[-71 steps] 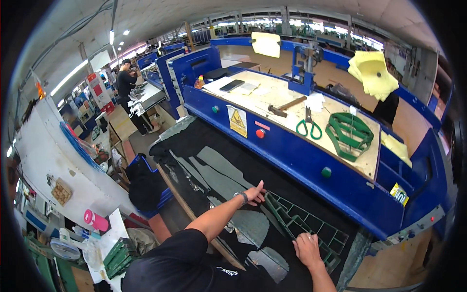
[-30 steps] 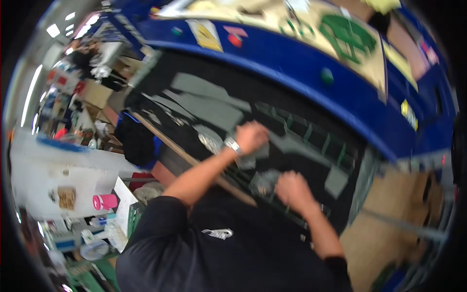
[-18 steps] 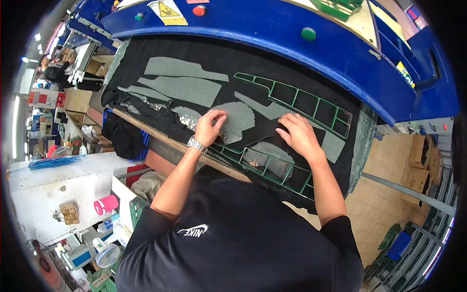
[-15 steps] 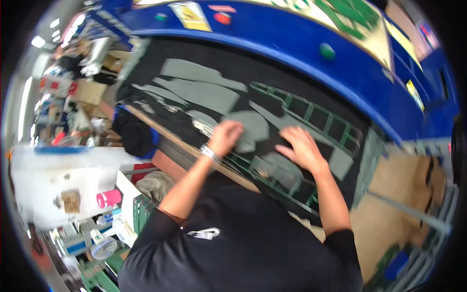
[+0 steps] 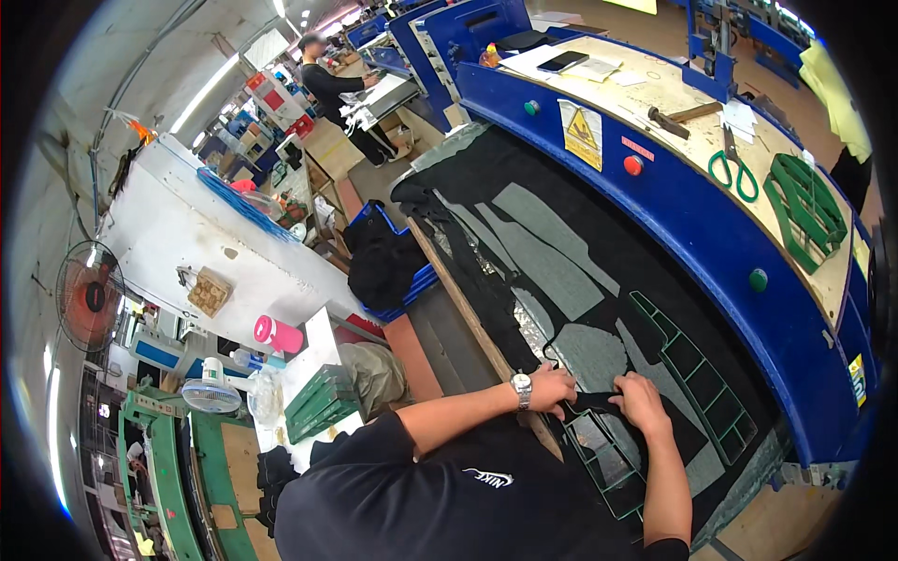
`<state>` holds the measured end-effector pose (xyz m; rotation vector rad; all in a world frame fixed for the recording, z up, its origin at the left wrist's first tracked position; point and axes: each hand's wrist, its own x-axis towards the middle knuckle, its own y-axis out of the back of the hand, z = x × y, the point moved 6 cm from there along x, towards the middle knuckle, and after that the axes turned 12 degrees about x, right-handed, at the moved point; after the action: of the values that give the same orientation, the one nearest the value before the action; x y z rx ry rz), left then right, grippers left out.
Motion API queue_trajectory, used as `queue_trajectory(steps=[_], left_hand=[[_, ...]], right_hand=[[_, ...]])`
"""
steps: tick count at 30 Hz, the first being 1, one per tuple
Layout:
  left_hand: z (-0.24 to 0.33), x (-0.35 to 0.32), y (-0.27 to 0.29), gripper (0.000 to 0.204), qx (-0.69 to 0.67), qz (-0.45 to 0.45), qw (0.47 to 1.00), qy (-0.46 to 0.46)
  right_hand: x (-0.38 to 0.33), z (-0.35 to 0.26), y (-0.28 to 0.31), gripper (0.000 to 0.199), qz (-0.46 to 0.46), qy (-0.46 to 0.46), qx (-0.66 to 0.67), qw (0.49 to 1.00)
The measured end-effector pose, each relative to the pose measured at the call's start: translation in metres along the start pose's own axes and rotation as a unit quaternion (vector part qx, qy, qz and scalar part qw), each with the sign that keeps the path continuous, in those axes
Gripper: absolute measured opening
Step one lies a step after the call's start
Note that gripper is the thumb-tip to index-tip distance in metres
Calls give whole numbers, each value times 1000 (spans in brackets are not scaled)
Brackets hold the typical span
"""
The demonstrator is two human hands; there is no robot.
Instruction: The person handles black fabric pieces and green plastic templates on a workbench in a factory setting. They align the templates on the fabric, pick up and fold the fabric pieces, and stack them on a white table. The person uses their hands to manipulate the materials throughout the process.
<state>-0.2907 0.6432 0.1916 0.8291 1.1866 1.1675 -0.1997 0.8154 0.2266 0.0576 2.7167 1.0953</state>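
Black fabric (image 5: pixel 645 266) covers the press bed, with several grey panel shapes (image 5: pixel 547 266) showing in it. My left hand (image 5: pixel 552 391), with a metal watch at the wrist, is closed at the near edge of a rounded grey shape (image 5: pixel 591 355). The fingers of my right hand (image 5: pixel 641 400) are pinched together just to its right. Between the two hands runs a strip of black fabric (image 5: pixel 591 402) that both seem to grip. Just below them lies a green ladder-like cutting die (image 5: pixel 606 484). A second green cutting die (image 5: pixel 703 381) rests farther right on the fabric.
A blue press beam (image 5: pixel 692 210) with coloured buttons curves along the far side. On its top lie green-handled scissors (image 5: pixel 734 173), a hammer (image 5: pixel 687 114) and more green dies (image 5: pixel 804 210). A wooden rail (image 5: pixel 472 323) edges the bed. Another person (image 5: pixel 332 93) stands far back.
The view has swung toward the left. My right hand's fingers, spread before, are now pinched, and both hands have come closer together over the near die.
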Motion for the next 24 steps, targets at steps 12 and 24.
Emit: queue_trajectory(steps=[12,24], left_hand=[[19,-16,30,40,-101,95,990,-23],[5,21,164,60,-627,276,727,-39]], right_hand=[[-39,-71,123,11,234,5,29,972],[7,-112,80,21,226,73,605,760]])
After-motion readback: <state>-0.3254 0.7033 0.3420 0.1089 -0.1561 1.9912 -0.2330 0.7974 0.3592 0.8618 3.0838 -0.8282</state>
